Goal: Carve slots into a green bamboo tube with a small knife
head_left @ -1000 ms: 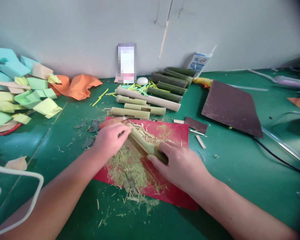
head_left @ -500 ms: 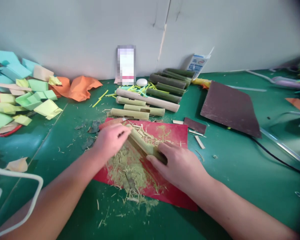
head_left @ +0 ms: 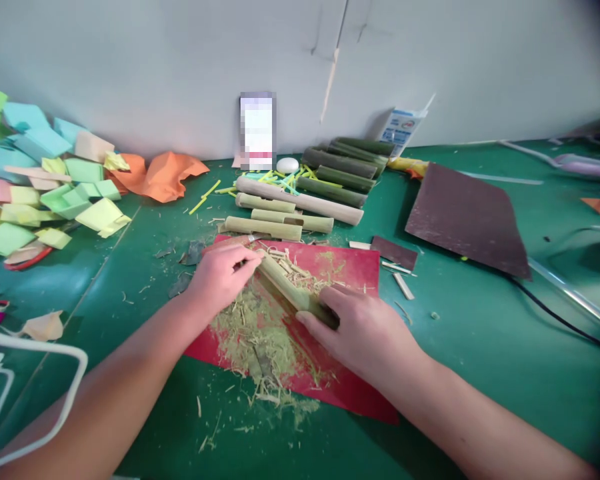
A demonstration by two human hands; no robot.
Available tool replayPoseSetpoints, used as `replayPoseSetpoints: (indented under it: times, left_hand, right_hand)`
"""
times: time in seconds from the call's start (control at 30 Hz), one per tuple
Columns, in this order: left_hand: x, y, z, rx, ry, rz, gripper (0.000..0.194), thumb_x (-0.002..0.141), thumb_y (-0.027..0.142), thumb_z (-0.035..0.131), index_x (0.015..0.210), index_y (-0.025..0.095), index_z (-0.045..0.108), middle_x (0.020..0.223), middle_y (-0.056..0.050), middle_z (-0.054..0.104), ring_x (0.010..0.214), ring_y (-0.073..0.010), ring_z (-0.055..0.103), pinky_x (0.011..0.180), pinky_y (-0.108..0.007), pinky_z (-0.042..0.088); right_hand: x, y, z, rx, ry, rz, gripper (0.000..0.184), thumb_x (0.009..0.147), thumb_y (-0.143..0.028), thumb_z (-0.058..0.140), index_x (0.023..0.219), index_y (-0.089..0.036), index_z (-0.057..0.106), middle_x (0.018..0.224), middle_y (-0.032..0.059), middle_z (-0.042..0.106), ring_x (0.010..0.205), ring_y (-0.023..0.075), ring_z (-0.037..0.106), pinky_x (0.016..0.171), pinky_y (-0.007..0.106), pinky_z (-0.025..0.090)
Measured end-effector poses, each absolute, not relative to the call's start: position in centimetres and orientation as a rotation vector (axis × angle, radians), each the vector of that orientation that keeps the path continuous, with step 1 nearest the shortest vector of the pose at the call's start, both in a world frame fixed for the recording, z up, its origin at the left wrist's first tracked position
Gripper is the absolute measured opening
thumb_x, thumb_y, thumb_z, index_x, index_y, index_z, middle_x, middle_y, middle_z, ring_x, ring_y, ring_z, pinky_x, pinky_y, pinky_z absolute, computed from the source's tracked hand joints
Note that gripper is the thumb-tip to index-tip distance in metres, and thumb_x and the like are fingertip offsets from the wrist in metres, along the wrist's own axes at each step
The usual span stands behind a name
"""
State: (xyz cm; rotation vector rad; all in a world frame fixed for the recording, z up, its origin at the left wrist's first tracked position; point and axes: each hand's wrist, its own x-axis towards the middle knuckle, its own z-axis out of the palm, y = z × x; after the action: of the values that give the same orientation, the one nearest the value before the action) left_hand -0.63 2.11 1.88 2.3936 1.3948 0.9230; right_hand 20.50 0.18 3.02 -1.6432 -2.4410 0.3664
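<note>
A white wire frame [head_left: 75, 387] cuts across your left forearm at the lower left, and shavings [head_left: 265, 333] and dust litter the red sheet [head_left: 365, 383] under your hands, spilling onto the green table [head_left: 485, 373]. At the upper left lies a heap of folded paper [head_left: 47, 143], with orange paper [head_left: 170, 177] beside it. A phone [head_left: 258, 130], its screen blurred, leans on the wall at top centre, one white oval object [head_left: 287, 165] near its foot; a carton [head_left: 401, 130] stands further right.

Beyond the sheet you have four pale bamboo tubes [head_left: 305, 203], one long and three short, then about five dark green tubes [head_left: 339, 162], which overlap. Two brown sheets, one large [head_left: 467, 220] and one small [head_left: 394, 250], lie to the right.

Your bamboo piece [head_left: 283, 283] slants across the middle of the frame. Your left hand [head_left: 223, 270] pinches its upper end, fingers curled together; your right hand [head_left: 357, 327] wraps its lower end, thumb on the near side, palm down.
</note>
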Motion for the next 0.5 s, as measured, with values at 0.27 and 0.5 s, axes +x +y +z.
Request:
replayPoseSetpoints:
  times: [0.27, 0.5]
  left_hand:
    - [-0.13, 2.08, 1.64, 2.42, 1.51, 0.993, 0.016, 0.087, 0.022, 0.052, 0.082, 0.017, 0.067, 0.077, -0.004, 0.067, 0.072, -0.0141, 0.062, 0.068, -0.029, 0.049]
    - [-0.06, 1.92, 1.53, 2.415, 1.436, 0.943, 0.016, 0.087, 0.022, 0.051, 0.088, 0.017, 0.067, 0.086, -0.005, 0.068, 0.078, -0.0146, 0.063, 0.072, -0.028, 0.05]
  right_hand:
    - [20.63, 0.07, 3.1, -1.639, -2.442, 0.333, 0.028, 0.08, -0.045, 0.051, 0.066, -0.02, 0.052, 0.064, -0.0008, 0.054, 0.052, 0.0104, 0.043, 0.047, 0.024, 0.023]
    - [20.62, 0.1, 2.98, -1.638, -2.458, 0.382, 0.029, 0.084, -0.044, 0.045, 0.069, -0.02, 0.053, 0.069, 0.0005, 0.057, 0.055, 0.0117, 0.046, 0.049, 0.024, 0.024]
